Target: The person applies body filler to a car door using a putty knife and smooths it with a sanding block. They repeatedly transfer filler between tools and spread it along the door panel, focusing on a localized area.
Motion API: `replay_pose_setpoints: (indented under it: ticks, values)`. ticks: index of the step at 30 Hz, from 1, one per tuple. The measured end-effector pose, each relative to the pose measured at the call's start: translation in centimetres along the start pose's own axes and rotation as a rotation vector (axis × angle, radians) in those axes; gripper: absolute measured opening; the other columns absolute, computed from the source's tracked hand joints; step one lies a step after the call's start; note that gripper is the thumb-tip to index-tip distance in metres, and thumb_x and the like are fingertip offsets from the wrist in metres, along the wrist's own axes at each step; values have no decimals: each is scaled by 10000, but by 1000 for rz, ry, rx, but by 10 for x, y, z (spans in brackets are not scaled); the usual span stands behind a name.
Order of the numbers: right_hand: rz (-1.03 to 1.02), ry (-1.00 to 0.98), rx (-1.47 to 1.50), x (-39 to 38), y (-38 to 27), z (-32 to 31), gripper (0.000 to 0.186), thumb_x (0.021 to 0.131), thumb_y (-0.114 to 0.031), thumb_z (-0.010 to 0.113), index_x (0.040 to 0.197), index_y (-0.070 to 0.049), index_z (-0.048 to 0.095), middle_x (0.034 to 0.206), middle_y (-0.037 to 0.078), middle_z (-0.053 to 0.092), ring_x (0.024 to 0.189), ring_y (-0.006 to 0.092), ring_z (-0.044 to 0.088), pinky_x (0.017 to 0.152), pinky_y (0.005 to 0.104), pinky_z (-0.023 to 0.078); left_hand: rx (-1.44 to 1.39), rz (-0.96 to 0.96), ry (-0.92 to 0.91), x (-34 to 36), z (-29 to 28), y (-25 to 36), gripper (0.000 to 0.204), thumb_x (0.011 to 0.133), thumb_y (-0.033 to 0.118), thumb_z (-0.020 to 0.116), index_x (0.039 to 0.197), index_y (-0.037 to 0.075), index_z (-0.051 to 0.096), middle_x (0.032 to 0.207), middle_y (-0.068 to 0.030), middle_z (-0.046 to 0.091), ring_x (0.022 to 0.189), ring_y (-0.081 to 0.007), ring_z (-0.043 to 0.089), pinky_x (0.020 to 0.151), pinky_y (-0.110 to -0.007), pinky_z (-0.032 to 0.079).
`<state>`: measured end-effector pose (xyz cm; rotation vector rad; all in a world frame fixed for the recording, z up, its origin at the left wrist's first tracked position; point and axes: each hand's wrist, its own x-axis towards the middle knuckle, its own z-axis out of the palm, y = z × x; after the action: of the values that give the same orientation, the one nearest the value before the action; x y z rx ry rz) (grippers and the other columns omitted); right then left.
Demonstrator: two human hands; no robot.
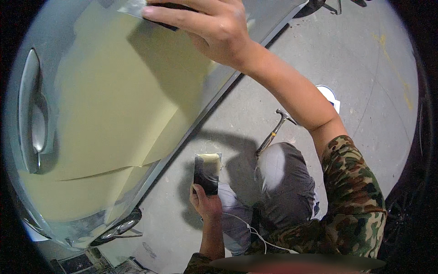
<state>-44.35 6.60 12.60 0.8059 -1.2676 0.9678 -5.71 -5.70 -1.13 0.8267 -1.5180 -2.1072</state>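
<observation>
My right hand (221, 25) reaches across the top of the view, its fingers closed on a putty knife with a black grip and a thin metal blade (133, 7). That blade lies at the upper part of a grey car door panel, over or very close to a wide coat of yellowish putty (105, 105); exact contact I cannot tell. Low in the middle, my left hand (207, 205) grips a second putty knife (206, 176), held apart from the panel. A band of yellowish putty sits along its far edge. A crease runs across the coated panel near its lower end.
A door handle (28, 114) stands out at the panel's left. On the grey floor (356, 59) lie a hammer (273, 134) beside my knee and a round white object (327, 94), partly behind my right arm. A thin white cable (258, 234) hangs over my lap.
</observation>
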Motion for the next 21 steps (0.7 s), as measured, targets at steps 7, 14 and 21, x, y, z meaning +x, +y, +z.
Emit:
replay_pose_setpoints:
  ticks: [7,14,21]
  values:
    - [-2,-123,29,-20,-15,-11,264,889,-160,755,1148,-186,804,1205,4,760,1188,217,693,1145,461,376,67,-65,-32,0,-19,-23,522,1108,399,563,1378,-48,559,1332,-151,643,1192,-263,639,1032,-392,521]
    - [-34,-301,-50,-92,-26,-33,259,904,-221,693,1100,-348,807,1248,-162,747,1280,110,638,1180,471,335,41,-63,3,0,-6,-26,481,1119,355,550,1289,-92,604,1240,-152,679,1155,-237,656,1004,-358,525]
    - [12,-446,18,-141,-28,-39,274,911,-192,717,1128,-335,803,1270,-153,747,1313,111,629,1209,482,328,7,-104,-24,7,-2,-30,503,1107,373,575,1284,-98,603,1257,-167,679,1154,-242,661,1021,-382,522]
